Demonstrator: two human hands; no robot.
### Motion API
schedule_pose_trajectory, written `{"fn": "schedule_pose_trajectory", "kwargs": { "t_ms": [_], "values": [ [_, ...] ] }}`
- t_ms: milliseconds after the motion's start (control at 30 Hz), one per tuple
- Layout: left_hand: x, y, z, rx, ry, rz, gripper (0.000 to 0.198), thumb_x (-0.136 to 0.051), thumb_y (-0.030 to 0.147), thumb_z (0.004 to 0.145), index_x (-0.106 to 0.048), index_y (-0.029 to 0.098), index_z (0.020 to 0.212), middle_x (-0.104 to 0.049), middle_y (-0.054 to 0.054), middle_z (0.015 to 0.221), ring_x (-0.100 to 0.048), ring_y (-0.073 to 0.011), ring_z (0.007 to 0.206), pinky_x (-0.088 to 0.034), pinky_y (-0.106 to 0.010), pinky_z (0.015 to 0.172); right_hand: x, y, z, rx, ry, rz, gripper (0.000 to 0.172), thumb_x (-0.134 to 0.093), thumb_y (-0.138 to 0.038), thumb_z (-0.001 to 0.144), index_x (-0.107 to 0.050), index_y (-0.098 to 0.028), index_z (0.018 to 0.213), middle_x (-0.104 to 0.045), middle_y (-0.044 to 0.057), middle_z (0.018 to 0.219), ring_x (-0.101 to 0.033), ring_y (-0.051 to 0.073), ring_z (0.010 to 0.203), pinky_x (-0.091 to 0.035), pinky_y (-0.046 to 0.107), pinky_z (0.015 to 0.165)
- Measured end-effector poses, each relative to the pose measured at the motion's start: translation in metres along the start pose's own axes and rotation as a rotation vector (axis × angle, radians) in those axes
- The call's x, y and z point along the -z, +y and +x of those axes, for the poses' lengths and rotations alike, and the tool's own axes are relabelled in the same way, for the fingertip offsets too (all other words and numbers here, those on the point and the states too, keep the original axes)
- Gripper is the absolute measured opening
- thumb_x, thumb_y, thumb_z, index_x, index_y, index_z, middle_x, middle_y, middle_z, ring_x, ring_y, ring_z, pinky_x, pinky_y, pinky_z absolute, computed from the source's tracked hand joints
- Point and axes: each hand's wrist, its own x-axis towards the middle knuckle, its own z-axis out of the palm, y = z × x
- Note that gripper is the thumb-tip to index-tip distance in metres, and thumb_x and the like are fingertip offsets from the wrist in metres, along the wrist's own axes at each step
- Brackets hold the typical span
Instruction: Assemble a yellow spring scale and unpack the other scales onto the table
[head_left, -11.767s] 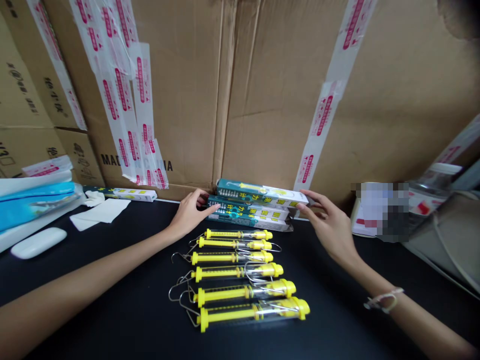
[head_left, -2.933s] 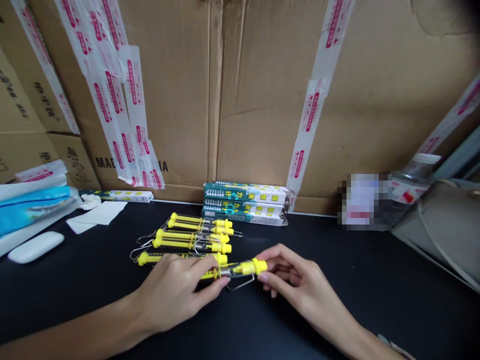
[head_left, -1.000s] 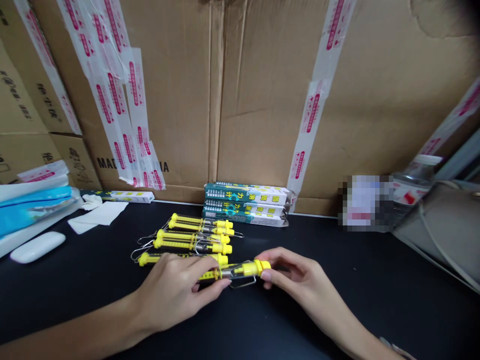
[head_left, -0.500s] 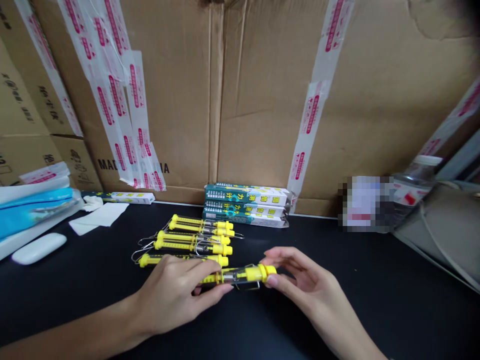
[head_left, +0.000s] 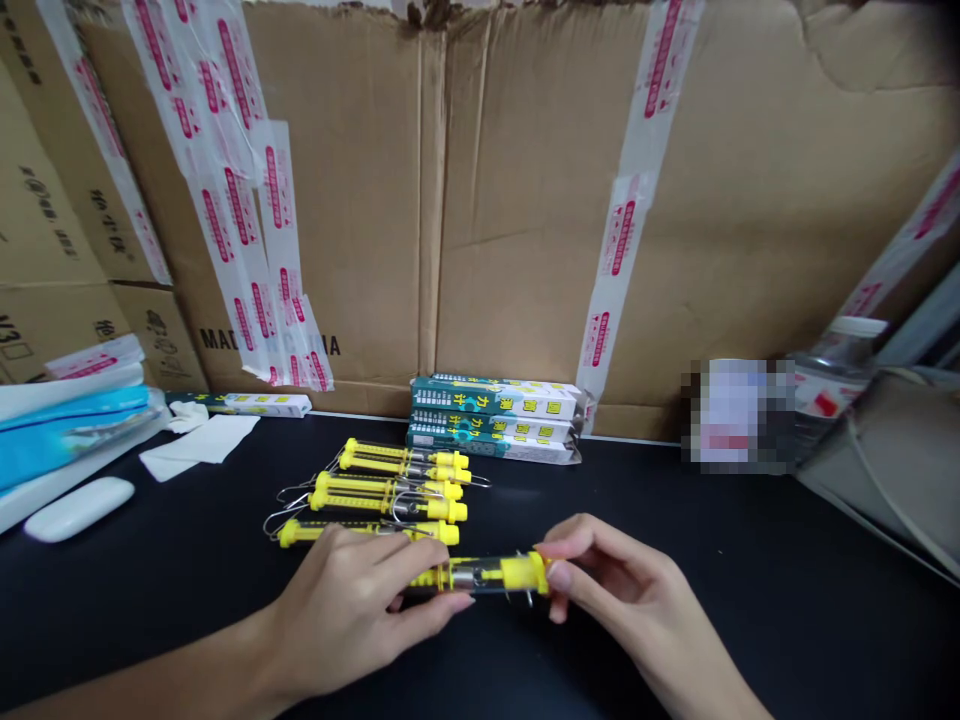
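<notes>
A clear tubular spring scale (head_left: pixel 491 574) with yellow ends lies level between my hands, just above the black table. My left hand (head_left: pixel 360 600) is closed around its left part and hides that end. At the other end, the thumb and fingers of my right hand (head_left: pixel 630 590) pinch the yellow end cap, covering its tip. A metal hook shows under the cap, partly hidden. Beyond my left hand, several more spring scales (head_left: pixel 386 498) lie side by side, with wire hooks at their ends.
Printed long boxes (head_left: pixel 495 415) are stacked against the cardboard wall (head_left: pixel 525 200). On the left are another long box (head_left: pixel 266 405), white paper (head_left: pixel 199 447), a white oval case (head_left: pixel 79 509) and a blue packet (head_left: pixel 71 430). A plastic bottle (head_left: pixel 829 385) stands at the right.
My right-hand fingers have shifted on the cap and now cover its tip, with one finger curled lower. My left hand keeps its hold. The view has tilted up slightly.
</notes>
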Motion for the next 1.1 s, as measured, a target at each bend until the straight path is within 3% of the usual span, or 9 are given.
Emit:
{"fn": "schedule_pose_trajectory", "kwargs": {
  "t_ms": [100, 200, 367, 567, 700, 833, 933, 1033, 1100],
  "values": [
    [0.000, 0.000, 0.000, 0.013, 0.006, -0.010, 0.011, -0.065, 0.031, 0.095, -0.067, 0.020, 0.094, -0.067, 0.007, 0.065, -0.059, -0.0089, 0.044, -0.043, -0.025, 0.045, 0.001, -0.002, 0.001, 0.032, 0.009, -0.052, 0.015, -0.085, -0.032, 0.075, -0.075, -0.022, 0.079, -0.068, 0.003, 0.086, -0.067, 0.016, 0.073, -0.058, 0.025, 0.066],
    [-0.001, -0.002, 0.001, 0.026, 0.018, -0.014, 0.011, -0.065, 0.031, 0.095, -0.067, 0.021, 0.094, -0.067, 0.007, 0.064, -0.060, -0.0089, 0.043, -0.043, -0.024, 0.045, 0.001, -0.002, 0.002, 0.010, 0.026, -0.066, 0.020, -0.086, -0.034, 0.074, -0.079, -0.026, 0.091, -0.071, 0.003, 0.095, -0.069, 0.018, 0.084, -0.059, 0.024, 0.074],
    [-0.002, -0.003, -0.001, 0.029, 0.037, -0.003, 0.010, -0.066, 0.031, 0.094, -0.066, 0.021, 0.096, -0.070, 0.008, 0.066, -0.060, -0.0088, 0.043, -0.045, -0.023, 0.046, 0.003, 0.003, 0.000, -0.071, -0.069, -0.187, 0.028, -0.077, -0.042, 0.083, -0.076, -0.022, 0.102, -0.068, 0.001, 0.074, -0.065, 0.013, 0.053, -0.058, 0.025, 0.055],
    [-0.001, -0.001, -0.001, 0.019, 0.017, 0.002, 0.012, -0.066, 0.033, 0.094, -0.067, 0.022, 0.097, -0.069, 0.008, 0.067, -0.060, -0.0087, 0.044, -0.044, -0.024, 0.046, 0.005, 0.003, -0.006, -0.020, -0.093, -0.202, 0.030, -0.074, -0.046, 0.085, -0.073, -0.019, 0.099, -0.065, 0.003, 0.075, -0.062, 0.015, 0.059, -0.056, 0.025, 0.051],
    [0.000, 0.000, 0.001, -0.001, 0.023, 0.005, 0.011, -0.065, 0.032, 0.095, -0.067, 0.021, 0.096, -0.066, 0.008, 0.064, -0.059, -0.0087, 0.043, -0.043, -0.024, 0.045, 0.004, 0.001, -0.007, 0.092, -0.044, -0.296, 0.024, -0.063, -0.041, 0.094, -0.071, -0.019, 0.087, -0.067, 0.004, 0.079, -0.062, 0.014, 0.057, -0.056, 0.024, 0.054],
    [0.001, 0.000, 0.001, 0.018, 0.040, -0.003, 0.010, -0.065, 0.031, 0.094, -0.066, 0.021, 0.095, -0.066, 0.009, 0.064, -0.058, -0.0078, 0.041, -0.045, -0.023, 0.045, 0.003, 0.004, -0.003, 0.207, -0.002, -0.258, 0.008, -0.071, -0.031, 0.089, -0.072, -0.024, 0.094, -0.068, 0.005, 0.095, -0.068, 0.017, 0.077, -0.060, 0.025, 0.070],
    [0.001, 0.000, 0.001, 0.025, 0.046, 0.010, 0.012, -0.064, 0.033, 0.095, -0.067, 0.021, 0.094, -0.065, 0.009, 0.062, -0.059, -0.0082, 0.041, -0.045, -0.023, 0.045, 0.005, 0.006, 0.001, 0.181, 0.063, -0.218, 0.016, -0.078, -0.033, 0.083, -0.073, -0.026, 0.097, -0.069, 0.005, 0.101, -0.069, 0.020, 0.091, -0.060, 0.025, 0.079],
    [0.000, 0.000, 0.002, 0.039, 0.049, 0.014, 0.011, -0.064, 0.033, 0.095, -0.067, 0.022, 0.095, -0.066, 0.009, 0.063, -0.060, -0.0080, 0.042, -0.046, -0.023, 0.045, 0.011, 0.002, 0.004, 0.126, 0.131, -0.279, 0.023, -0.079, -0.041, 0.080, -0.073, -0.025, 0.095, -0.072, 0.005, 0.096, -0.071, 0.019, 0.079, -0.061, 0.026, 0.070],
    [-0.001, -0.001, 0.001, 0.049, 0.043, 0.015, 0.011, -0.064, 0.032, 0.095, -0.067, 0.022, 0.096, -0.067, 0.009, 0.064, -0.060, -0.0079, 0.042, -0.046, -0.023, 0.045, 0.018, -0.002, 0.006, 0.147, 0.146, -0.431, 0.022, -0.072, -0.045, 0.086, -0.074, -0.024, 0.095, -0.072, 0.005, 0.090, -0.070, 0.019, 0.071, -0.059, 0.027, 0.064]
  ]
}}
